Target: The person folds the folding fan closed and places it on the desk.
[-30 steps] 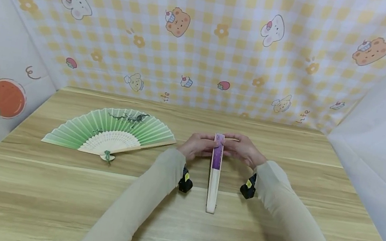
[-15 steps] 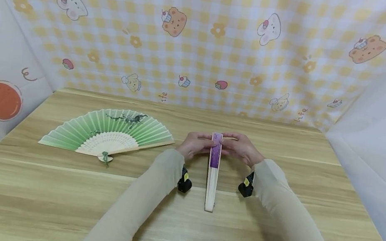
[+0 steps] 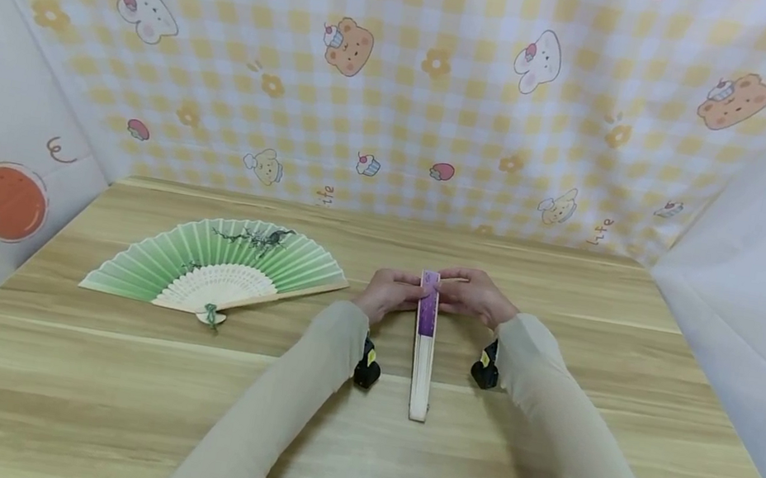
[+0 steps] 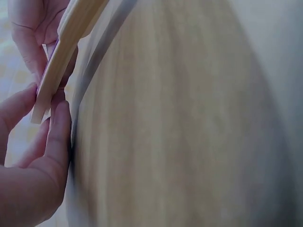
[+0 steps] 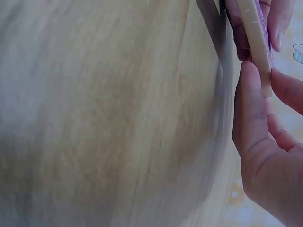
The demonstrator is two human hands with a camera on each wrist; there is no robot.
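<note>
Far end of the purple fan [image 3: 427, 321] sits slightly lower than earlier, left hand [image 3: 388, 293] and right hand [image 3: 476, 295] pinching it mid-way across the table [image 3: 664, 409]; green fan [image 3: 231, 269] lies spread, purple one folded, handling apparently unfinished.

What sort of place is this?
Likely a staged recording booth: wood-grain table, checked cartoon cloth hung behind it, and a person wearing black wrist cameras.

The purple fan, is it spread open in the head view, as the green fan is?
No, the purple fan is folded into a narrow strip, while the green fan lies spread.
</note>
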